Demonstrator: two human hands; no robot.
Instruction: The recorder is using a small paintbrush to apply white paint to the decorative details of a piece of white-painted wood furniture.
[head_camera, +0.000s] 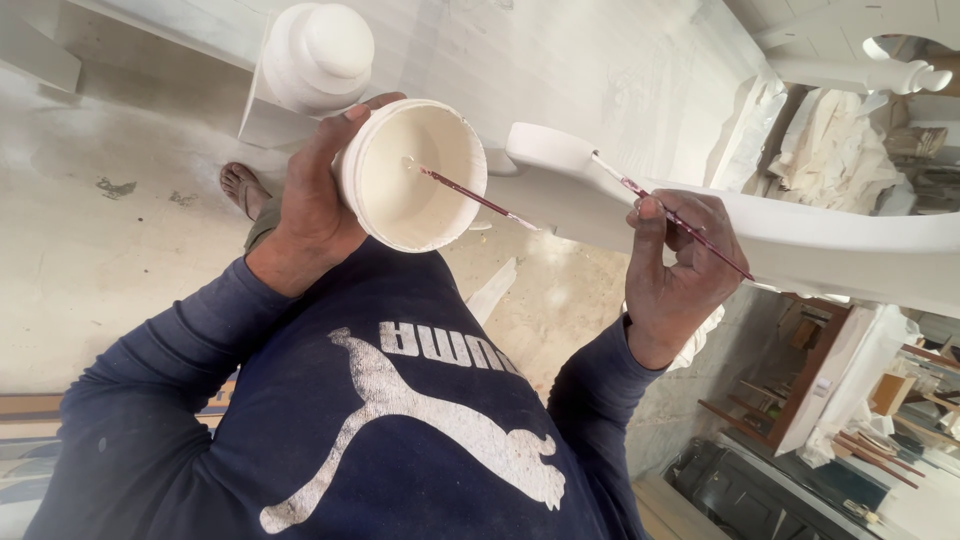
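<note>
Where paint hides it, brush (560, 205) tip unseen, cup (412, 175)

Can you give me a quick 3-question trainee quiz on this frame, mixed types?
1. True or false: the left hand holds the white cup tilted, so its inside faces the camera.
2. Where is the tip of the thin brush?
A. inside the cup
B. on the floor
C. on the sleeve
3. Fill in: the right hand grips the brush near its ____ end, beside the white carved furniture piece.

Key
1. True.
2. A: the tip lies inside the cup, against the white paint.
3. Rear (handle) end; the dark red handle sticks out past the fingers.
</note>
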